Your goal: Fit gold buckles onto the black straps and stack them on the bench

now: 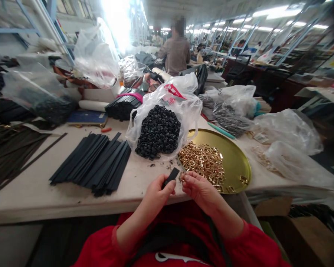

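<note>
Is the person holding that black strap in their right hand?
No, the left hand grips the black strap, while the right hand pinches a small gold-coloured metal fitting.

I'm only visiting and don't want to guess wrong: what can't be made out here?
All in the head view:
Black strip: lower end hidden by the left hand.
Gold-coloured piece: exact shape too small, partly covered by the right hand.
Dark strips at far left: cut off by the picture's left edge.
Red print on the clear bag: lettering too small and blurred.
</note>
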Motion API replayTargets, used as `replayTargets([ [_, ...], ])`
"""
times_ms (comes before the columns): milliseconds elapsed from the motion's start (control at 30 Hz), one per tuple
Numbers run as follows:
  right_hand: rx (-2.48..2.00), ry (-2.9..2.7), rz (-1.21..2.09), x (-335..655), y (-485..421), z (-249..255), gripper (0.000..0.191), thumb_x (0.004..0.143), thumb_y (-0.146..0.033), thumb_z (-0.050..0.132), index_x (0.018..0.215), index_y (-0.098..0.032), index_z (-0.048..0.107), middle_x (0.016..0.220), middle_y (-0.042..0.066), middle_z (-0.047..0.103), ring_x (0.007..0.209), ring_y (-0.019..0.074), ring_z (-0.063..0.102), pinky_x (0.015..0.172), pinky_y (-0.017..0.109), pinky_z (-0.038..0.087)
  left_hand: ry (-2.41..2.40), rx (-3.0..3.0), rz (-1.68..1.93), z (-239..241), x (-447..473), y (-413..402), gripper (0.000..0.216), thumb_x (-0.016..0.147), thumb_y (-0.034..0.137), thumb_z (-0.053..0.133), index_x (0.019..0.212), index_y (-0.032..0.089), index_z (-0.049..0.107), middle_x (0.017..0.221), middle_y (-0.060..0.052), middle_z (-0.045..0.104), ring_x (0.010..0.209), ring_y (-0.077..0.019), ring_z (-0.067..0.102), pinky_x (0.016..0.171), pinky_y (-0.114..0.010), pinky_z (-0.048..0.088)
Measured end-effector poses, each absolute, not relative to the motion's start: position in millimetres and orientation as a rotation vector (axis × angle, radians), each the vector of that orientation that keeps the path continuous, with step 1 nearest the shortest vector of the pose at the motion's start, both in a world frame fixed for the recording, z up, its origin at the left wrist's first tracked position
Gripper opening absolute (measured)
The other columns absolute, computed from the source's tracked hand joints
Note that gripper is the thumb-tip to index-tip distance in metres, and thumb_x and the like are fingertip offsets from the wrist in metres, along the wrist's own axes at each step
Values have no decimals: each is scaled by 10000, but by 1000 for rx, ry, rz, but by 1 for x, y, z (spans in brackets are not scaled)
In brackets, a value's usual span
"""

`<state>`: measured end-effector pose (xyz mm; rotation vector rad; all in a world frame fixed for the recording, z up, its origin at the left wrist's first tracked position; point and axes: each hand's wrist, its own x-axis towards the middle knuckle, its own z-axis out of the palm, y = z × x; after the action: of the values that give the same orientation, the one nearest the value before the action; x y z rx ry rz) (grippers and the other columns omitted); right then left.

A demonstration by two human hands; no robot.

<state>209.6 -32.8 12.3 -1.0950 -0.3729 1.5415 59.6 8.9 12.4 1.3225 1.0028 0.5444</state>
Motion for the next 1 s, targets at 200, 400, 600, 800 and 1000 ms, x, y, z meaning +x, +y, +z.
replayTargets([
  [200,-1156,-632,1561,185,-31,-4,224,646,-331,735,714,-177,587,627,-41,561,572,85,499,568,216,400,1077,1216,519,6,48,13,233,729,380,524,714,149,498,507,77,402,406,-46,306,395,-175,243],
  [400,-1258,-815,1328,191,-30,-3,306,624,-318,747,875,-202,616,672,-34,594,614,104,534,590,234,422,1056,1397,399,8,40,12,235,788,364,461,714,149,523,544,56,451,472,-78,380,457,-193,303],
  [600,-1095,-255,1520,183,-35,-5,320,554,-284,799,801,-203,611,682,-49,578,538,67,553,530,202,484,1050,1734,426,11,27,-1,286,856,326,369,786,161,592,690,-10,588,653,-148,511,610,-234,369],
  [800,-1068,-358,1533,163,-54,-13,254,611,-290,772,778,-192,608,625,-56,586,489,49,523,487,171,451,1007,1908,361,21,27,-12,281,862,278,374,728,178,600,722,-31,631,662,-156,536,600,-233,353],
  [1000,-1050,-314,1433,166,-54,-10,266,597,-324,775,722,-183,588,612,-69,554,453,30,452,451,160,391,1044,1786,358,22,24,-18,211,842,293,414,771,169,569,666,2,602,616,-139,513,573,-228,351],
])
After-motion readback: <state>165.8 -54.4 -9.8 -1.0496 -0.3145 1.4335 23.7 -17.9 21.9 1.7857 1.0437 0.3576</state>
